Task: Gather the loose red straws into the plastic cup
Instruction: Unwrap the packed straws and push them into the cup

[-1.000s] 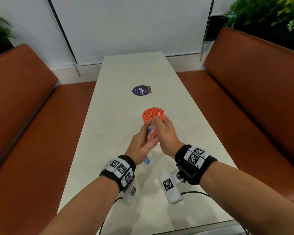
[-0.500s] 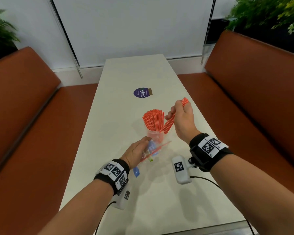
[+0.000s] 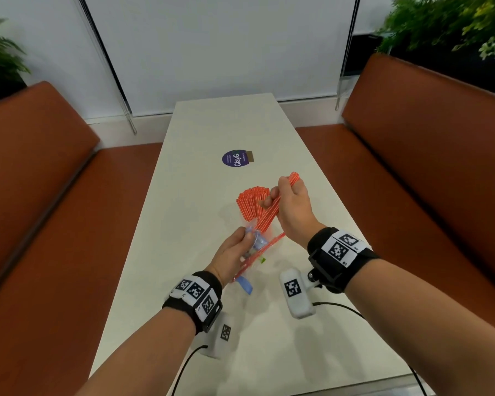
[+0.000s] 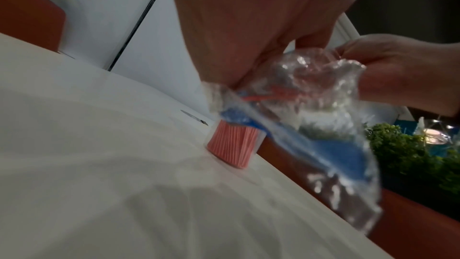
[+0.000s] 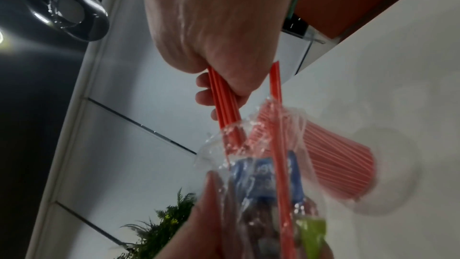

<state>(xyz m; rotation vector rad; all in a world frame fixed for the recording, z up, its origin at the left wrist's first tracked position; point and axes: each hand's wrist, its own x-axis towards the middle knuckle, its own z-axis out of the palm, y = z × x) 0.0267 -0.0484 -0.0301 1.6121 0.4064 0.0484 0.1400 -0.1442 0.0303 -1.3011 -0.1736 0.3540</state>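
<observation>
A clear plastic cup (image 3: 249,221) packed with upright red straws (image 3: 252,201) stands mid-table. Just in front of it my left hand (image 3: 247,238) grips a crumpled clear plastic bag (image 3: 256,245) with blue print. My right hand (image 3: 272,195) holds a small bundle of red straws (image 3: 269,215), tilted, its lower ends at the bag's mouth. In the right wrist view the bundle (image 5: 224,103) dips into the bag (image 5: 261,157), and one single straw (image 5: 277,121) lies loose in the bag. The left wrist view shows the cup (image 4: 232,145) beyond the bag (image 4: 311,105).
The long white table (image 3: 212,124) has a round purple sticker (image 3: 236,158) beyond the cup. Brown benches (image 3: 40,195) (image 3: 426,167) run along both sides. Plants (image 3: 455,21) stand behind the benches. Wrist camera cables (image 3: 340,307) trail over the near table edge.
A second ago both hands met at the bag in front of the cup. My right hand then drew a straw bundle up and right, and has since drifted slightly left.
</observation>
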